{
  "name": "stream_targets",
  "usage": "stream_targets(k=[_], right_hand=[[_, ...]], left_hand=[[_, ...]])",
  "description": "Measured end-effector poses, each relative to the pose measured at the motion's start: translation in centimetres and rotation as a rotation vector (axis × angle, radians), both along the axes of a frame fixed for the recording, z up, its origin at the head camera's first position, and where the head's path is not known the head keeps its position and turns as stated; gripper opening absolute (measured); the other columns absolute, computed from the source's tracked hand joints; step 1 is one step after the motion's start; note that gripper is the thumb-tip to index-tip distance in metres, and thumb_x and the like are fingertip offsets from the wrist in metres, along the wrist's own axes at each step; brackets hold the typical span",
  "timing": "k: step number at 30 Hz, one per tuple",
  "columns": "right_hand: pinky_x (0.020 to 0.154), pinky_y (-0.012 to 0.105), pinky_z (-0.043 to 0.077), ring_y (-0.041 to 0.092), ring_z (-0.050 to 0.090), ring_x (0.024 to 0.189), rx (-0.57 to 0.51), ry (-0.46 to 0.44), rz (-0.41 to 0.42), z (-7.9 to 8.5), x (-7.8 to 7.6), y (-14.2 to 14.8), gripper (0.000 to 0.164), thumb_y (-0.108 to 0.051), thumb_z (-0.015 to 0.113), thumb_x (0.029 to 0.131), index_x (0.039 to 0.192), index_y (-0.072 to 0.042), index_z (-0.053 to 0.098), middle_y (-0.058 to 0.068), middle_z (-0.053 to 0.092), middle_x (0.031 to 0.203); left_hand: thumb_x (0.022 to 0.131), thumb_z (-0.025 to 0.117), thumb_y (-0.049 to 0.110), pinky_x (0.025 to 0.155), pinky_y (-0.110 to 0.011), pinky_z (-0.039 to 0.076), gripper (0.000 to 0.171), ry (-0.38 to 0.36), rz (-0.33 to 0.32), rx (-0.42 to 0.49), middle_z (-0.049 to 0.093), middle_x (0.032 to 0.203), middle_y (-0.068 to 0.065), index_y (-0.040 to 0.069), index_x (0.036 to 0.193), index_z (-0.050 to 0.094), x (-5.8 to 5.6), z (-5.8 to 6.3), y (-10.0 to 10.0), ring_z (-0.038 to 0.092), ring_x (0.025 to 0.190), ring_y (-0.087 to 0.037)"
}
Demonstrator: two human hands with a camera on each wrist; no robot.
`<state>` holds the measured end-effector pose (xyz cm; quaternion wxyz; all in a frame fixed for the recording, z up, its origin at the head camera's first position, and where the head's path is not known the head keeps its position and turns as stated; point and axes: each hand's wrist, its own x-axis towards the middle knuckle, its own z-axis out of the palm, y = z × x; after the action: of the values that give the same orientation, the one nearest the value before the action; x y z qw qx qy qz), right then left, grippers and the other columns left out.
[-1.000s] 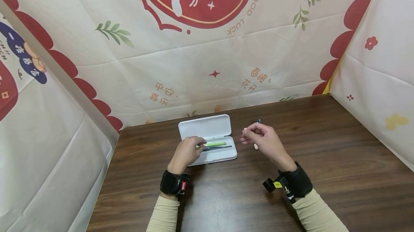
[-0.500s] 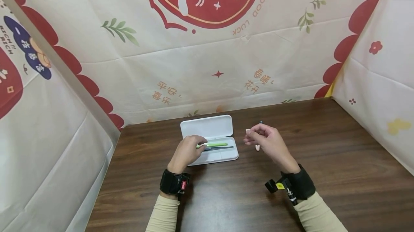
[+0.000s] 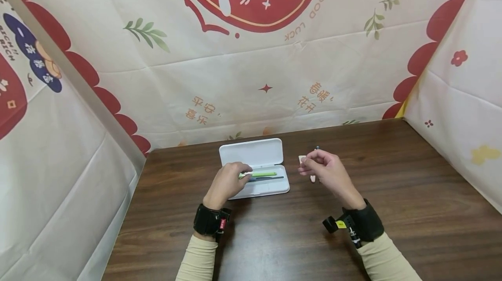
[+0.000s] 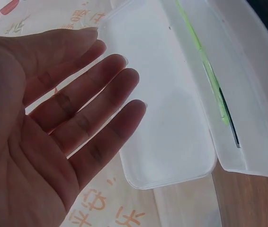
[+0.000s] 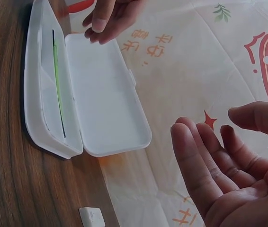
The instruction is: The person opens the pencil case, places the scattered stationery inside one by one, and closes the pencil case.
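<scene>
A white pencil case [image 3: 270, 188] lies with its lid raised on the table, a light green pen [image 3: 264, 174] and a thin dark pen or pencil [image 3: 272, 178] inside. My left hand [image 3: 227, 183] hovers over the case's left end. In the left wrist view, the fingers [image 4: 105, 127] are loosely extended and hold nothing. To the right of the case is my right hand [image 3: 323, 170]; its thumb and fingers [image 5: 191, 161] stand apart with nothing between them. A white eraser [image 5: 92, 216] lies on the table near it, partly hidden by this hand in the head view.
A small pale piece [image 3: 312, 178] and a blue-tipped item [image 3: 317, 147] show around my right hand, mostly covered by it. Behind the wooden table [image 3: 274, 237] hangs a printed cloth [image 3: 235, 67], with more cloth along both sides.
The head view has shifted slightly. My right hand has eased a little to the right, showing more of the eraser. My left hand stays over the case.
</scene>
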<state>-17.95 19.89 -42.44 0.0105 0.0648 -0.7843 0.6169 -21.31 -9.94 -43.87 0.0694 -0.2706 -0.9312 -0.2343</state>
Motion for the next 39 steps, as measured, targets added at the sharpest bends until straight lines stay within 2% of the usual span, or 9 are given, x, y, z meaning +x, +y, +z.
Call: stream_targets(k=[4, 10, 24, 30, 39], right_hand=[[0.078, 0.036, 0.059, 0.025, 0.074, 0.085, -0.019, -0.007, -0.003, -0.1, -0.1, 0.1, 0.028, -0.020, 0.063, 0.098, 0.107, 0.007, 0.060, 0.024, 0.071, 0.099], [0.079, 0.040, 0.059, 0.023, 0.074, 0.085, 0.012, -0.007, -0.027, -0.1, -0.5, 0.5, 0.025, -0.021, 0.062, 0.099, 0.106, 0.004, 0.060, 0.022, 0.071, 0.099], [0.078, 0.034, 0.059, 0.024, 0.072, 0.088, 0.074, -0.036, -0.099, -0.3, -1.1, 1.6, 0.035, -0.027, 0.061, 0.100, 0.113, 0.006, 0.060, 0.027, 0.067, 0.109], [0.076, 0.031, 0.059, 0.019, 0.071, 0.083, 0.135, -0.057, -0.136, -1.0, -1.3, 2.5, 0.033, -0.025, 0.058, 0.101, 0.112, 0.005, 0.060, 0.025, 0.068, 0.103], [0.074, 0.035, 0.060, 0.021, 0.071, 0.080, 0.196, -0.101, -0.151, -1.5, -1.5, 3.1, 0.031, -0.021, 0.057, 0.101, 0.113, 0.009, 0.058, 0.024, 0.070, 0.099]], left_hand=[[0.090, 0.073, 0.016, 0.086, -0.036, 0.055, 0.016, 0.011, -0.003, -0.007, 0.074, 0.106, -0.004, 0.010, 0.105, 0.077, 0.1, 0.3, 0.0, 0.069, 0.100, -0.018], [0.091, 0.072, 0.015, 0.086, -0.036, 0.055, 0.016, 0.013, -0.015, -0.001, 0.074, 0.106, -0.004, 0.009, 0.105, 0.077, 0.1, 0.6, 0.0, 0.069, 0.100, -0.018], [0.091, 0.072, 0.017, 0.085, -0.036, 0.055, 0.016, -0.003, -0.020, -0.003, 0.074, 0.104, -0.003, 0.010, 0.105, 0.077, 0.0, 0.5, -0.2, 0.069, 0.099, -0.017], [0.092, 0.071, 0.017, 0.085, -0.034, 0.055, 0.016, -0.008, -0.043, -0.009, 0.074, 0.104, -0.003, 0.010, 0.106, 0.077, -0.1, 0.4, -0.1, 0.069, 0.098, -0.016], [0.093, 0.070, 0.018, 0.085, -0.035, 0.055, 0.017, -0.035, -0.048, 0.006, 0.074, 0.105, -0.003, 0.009, 0.106, 0.077, 0.2, 0.5, 0.1, 0.069, 0.099, -0.016]])
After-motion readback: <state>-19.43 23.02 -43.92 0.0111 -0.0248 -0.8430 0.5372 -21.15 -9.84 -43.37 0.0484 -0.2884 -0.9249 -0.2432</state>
